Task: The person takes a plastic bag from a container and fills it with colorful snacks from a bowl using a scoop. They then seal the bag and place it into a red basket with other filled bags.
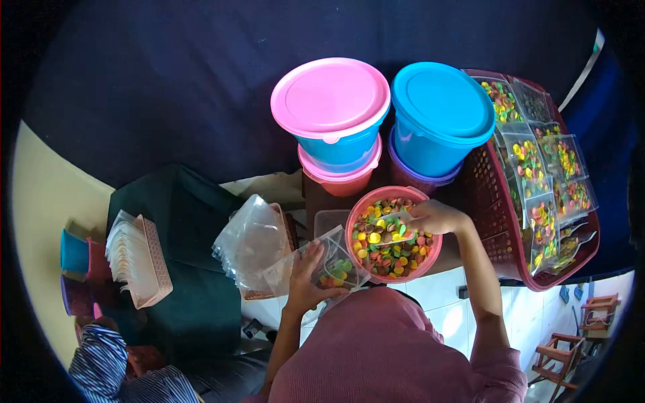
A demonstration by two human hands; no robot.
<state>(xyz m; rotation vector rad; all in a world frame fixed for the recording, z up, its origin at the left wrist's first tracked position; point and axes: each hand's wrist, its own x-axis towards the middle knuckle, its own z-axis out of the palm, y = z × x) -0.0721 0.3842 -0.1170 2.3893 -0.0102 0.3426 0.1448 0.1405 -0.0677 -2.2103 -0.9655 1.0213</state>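
Observation:
My left hand (pixel 308 281) is closed around a clear plastic bag (pixel 339 256) that holds some small coloured discs at its lower end. My right hand (pixel 433 217) grips a clear scoop (pixel 393 227) loaded with yellow, brown and green discs. Beneath the scoop is a pink round tub (pixel 351 250), well filled with similar red, yellow, green and brown pieces (pixel 396 260). The bag lies just left of the tub's rim. Fingers of the left hand rest partly on top of the bag; the rest are hidden.
Stacked lidded tubs, one with a pink lid (pixel 330 97) and one with a blue lid (pixel 443 102), stand behind. At right, a red basket (pixel 494 232) holds several filled bags (pixel 531 168). Flat bags (pixel 252 238) fill a holder at left. Another person (pixel 101 352) sits lower left.

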